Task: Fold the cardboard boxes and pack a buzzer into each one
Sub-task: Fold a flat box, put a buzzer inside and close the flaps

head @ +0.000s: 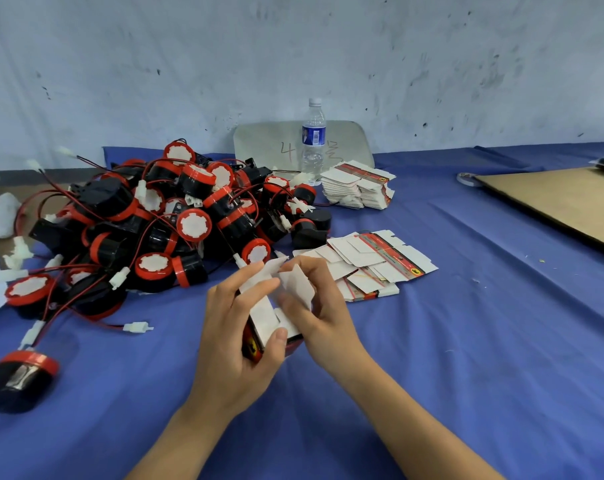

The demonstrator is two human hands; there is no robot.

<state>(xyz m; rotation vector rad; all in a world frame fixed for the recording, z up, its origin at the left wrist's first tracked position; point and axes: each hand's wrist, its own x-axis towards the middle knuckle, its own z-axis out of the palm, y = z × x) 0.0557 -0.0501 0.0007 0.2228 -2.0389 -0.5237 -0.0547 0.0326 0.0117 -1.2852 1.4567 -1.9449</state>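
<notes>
Two hands work one half-formed cardboard box (264,322) just above the counter (466,358), close to the camera. The left hand (234,327) grips the red printed body, with its thumb pressed on the lower edge. The right hand (319,306) curls round the white flaps at the open end and pinches one of them. The flaps splay at odd angles, so a hard push could crease one off its score line or tear it. A tight squeeze from the left hand could flatten the body. I cannot tell whether anything is inside.

A lone buzzer (20,379) lies on its side at the near left, where a passing forearm might knock it away. Loose flat boxes (373,261) fan out just beside the right hand, and a careless sweep would scatter them.

Further back, the heap of buzzers (176,220) is laced with red and black wires. Pulling one out would likely drag its neighbours along. Behind it a water bottle (313,140) stands upright next to the stacked flat boxes (359,188), and a snagged wire could tip it.
</notes>
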